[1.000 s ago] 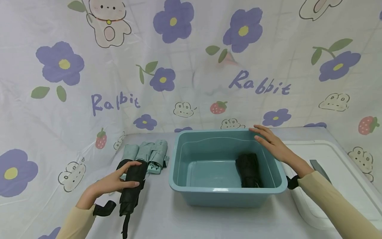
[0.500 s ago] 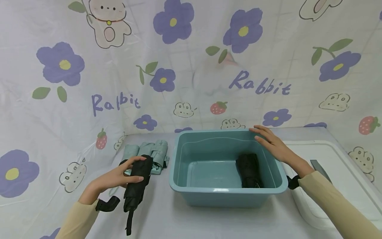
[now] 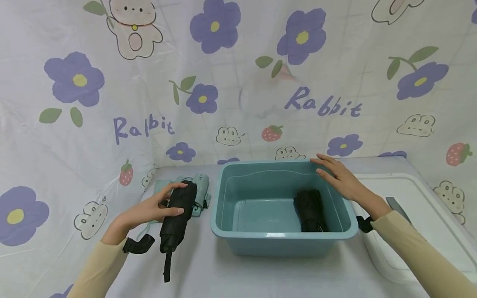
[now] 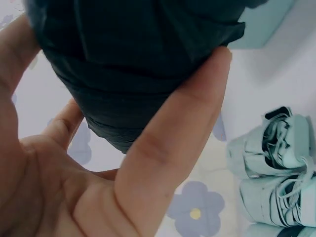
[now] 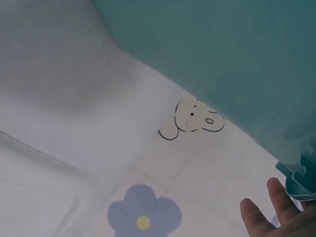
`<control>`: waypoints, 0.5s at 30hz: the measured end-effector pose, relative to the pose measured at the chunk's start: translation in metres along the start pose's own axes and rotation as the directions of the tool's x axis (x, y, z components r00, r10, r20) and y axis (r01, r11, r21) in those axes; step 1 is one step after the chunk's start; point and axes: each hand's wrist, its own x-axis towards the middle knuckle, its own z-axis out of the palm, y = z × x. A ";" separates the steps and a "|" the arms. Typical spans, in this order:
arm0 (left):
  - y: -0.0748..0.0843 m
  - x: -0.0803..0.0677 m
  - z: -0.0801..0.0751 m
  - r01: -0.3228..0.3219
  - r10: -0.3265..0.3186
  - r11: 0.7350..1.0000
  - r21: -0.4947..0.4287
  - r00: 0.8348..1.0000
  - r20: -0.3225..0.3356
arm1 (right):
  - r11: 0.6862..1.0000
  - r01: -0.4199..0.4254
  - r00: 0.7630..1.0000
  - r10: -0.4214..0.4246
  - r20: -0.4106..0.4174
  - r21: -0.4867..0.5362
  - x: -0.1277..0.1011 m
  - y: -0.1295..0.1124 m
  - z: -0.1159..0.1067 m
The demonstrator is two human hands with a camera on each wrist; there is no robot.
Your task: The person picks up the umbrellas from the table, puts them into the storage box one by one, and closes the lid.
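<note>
Fingers of our left hand curled around the black folded umbrella, hiding its middle, above the worktop; our right hand rested flat on the teal basin's rim.

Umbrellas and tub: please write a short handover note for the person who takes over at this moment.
Left hand: holds a black umbrella, folded, lifted off the table, left of the tub.
Right hand: open, resting on the tub's far right rim.
Done: one black umbrella in the tub, on the right of its floor.
Left, likely: the held umbrella goes in the tub; then perhaps the green umbrellas, folded side by side on the table behind the left hand.
</note>
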 end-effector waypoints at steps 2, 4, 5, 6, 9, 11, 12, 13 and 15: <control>0.004 0.002 -0.001 -0.008 0.008 1.000 0.007 1.000 -0.010 | 1.000 0.009 1.000 -0.009 -0.005 -0.016 0.000 0.000 -0.001; 0.008 0.004 -0.003 -0.024 0.024 1.000 0.006 1.000 -0.012 | 0.999 0.014 1.000 -0.014 -0.009 -0.030 0.000 0.000 -0.002; 0.010 0.005 -0.003 -0.032 0.032 0.999 0.000 0.999 -0.011 | 0.999 0.013 1.000 -0.014 -0.009 -0.038 0.000 0.000 -0.003; 0.012 0.007 -0.003 -0.033 0.033 0.999 -0.008 0.999 -0.011 | 0.999 0.011 1.000 -0.011 -0.009 -0.045 0.000 0.000 -0.003; 0.017 0.012 -0.002 -0.031 0.031 0.999 -0.033 0.999 -0.012 | 0.997 -0.005 1.000 0.004 -0.006 -0.071 -0.001 0.000 -0.003; 0.020 0.015 -0.001 -0.025 0.024 0.998 -0.052 1.000 -0.016 | 0.996 -0.017 1.000 0.017 -0.001 -0.085 -0.001 0.001 -0.002; 0.022 0.017 0.000 -0.019 0.018 0.998 -0.062 1.000 -0.020 | 0.996 -0.020 1.000 0.020 0.000 -0.091 -0.001 0.001 -0.002; 0.023 0.019 0.000 -0.020 0.018 0.997 -0.073 1.000 -0.024 | 0.995 -0.023 1.000 0.023 0.001 -0.096 -0.002 0.001 -0.001; 0.025 0.023 0.001 -0.019 0.016 0.996 -0.085 0.999 -0.033 | 0.994 -0.028 1.000 0.029 0.004 -0.101 -0.002 0.001 0.000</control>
